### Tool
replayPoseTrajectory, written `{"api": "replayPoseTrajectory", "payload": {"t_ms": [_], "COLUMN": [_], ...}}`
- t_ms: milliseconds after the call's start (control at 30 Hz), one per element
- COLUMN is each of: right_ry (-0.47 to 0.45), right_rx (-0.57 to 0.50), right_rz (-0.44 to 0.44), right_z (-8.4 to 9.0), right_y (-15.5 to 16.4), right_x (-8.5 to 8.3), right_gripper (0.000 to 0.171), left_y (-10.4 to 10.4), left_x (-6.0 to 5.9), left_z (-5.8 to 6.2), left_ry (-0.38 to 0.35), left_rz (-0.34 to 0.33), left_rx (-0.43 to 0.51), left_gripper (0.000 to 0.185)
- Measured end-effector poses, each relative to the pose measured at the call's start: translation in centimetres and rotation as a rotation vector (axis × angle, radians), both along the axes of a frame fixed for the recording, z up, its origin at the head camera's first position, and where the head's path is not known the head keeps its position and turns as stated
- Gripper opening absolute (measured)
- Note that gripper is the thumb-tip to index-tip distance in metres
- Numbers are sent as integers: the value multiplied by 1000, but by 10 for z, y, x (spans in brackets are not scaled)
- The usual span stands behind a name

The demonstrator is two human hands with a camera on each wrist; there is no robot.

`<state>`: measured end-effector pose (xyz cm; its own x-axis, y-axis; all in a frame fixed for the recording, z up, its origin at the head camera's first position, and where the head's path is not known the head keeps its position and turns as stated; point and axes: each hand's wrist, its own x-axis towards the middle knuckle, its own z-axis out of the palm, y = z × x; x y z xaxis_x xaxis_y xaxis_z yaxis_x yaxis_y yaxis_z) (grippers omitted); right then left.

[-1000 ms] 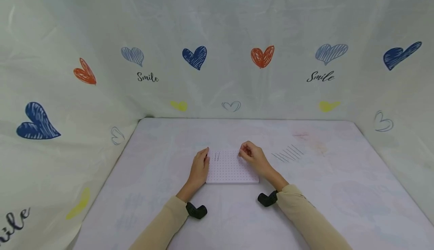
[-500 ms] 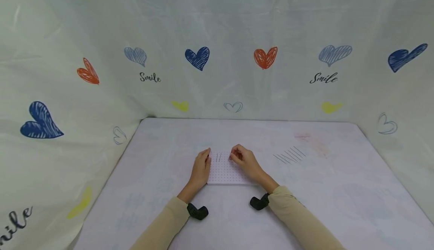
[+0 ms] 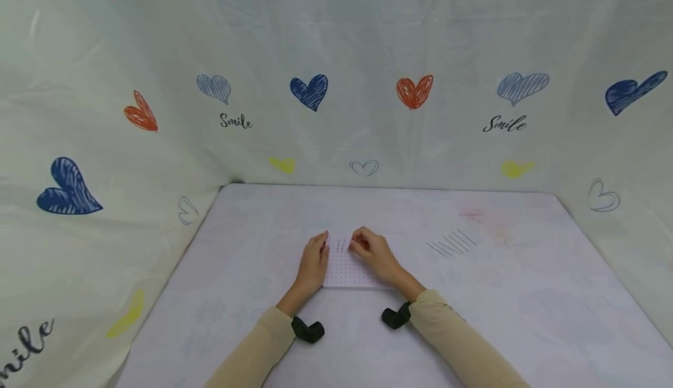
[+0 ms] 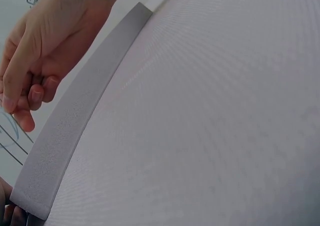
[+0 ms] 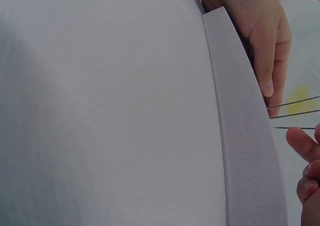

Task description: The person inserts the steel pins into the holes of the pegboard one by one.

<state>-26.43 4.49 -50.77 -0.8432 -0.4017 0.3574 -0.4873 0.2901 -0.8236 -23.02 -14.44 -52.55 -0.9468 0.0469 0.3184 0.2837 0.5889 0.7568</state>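
A white board (image 3: pixel 344 276) dotted with rows of small holes lies on the table. My left hand (image 3: pixel 312 266) rests along its left edge, fingers extended. Two thin metal sticks (image 5: pixel 295 103) stand in holes near the far left of the board. Just right of them, my right hand (image 3: pixel 374 253) pinches another thin metal stick (image 5: pixel 284 128) between thumb and forefinger. Its lower tip shows close over the board in the right wrist view. The other fingers of that hand are curled in, as the left wrist view shows.
Several more thin sticks (image 3: pixel 453 245) lie side by side on the white table (image 3: pixel 263 218), to the right of the board. A pale curtain (image 3: pixel 357 37) printed with hearts hangs behind the table and along its sides.
My right hand, with the stick, has moved left across the board to beside the two standing sticks. My left hand has stayed at the board's left edge.
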Motion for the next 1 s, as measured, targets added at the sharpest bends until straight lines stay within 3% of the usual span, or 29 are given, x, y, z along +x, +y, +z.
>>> {"api": "replayPoseTrajectory", "payload": {"t_ms": [1000], "right_ry": [80], "right_rx": [82], "right_rz": [-32], "right_z": [-1], "right_y": [-3], "right_x": [1], "right_gripper": [5], "left_y": [0], "left_x": [-1], "left_z": [-3], "left_ry": [0], "left_rz": [-5], "left_rx": [-3], "left_gripper": [41]}}
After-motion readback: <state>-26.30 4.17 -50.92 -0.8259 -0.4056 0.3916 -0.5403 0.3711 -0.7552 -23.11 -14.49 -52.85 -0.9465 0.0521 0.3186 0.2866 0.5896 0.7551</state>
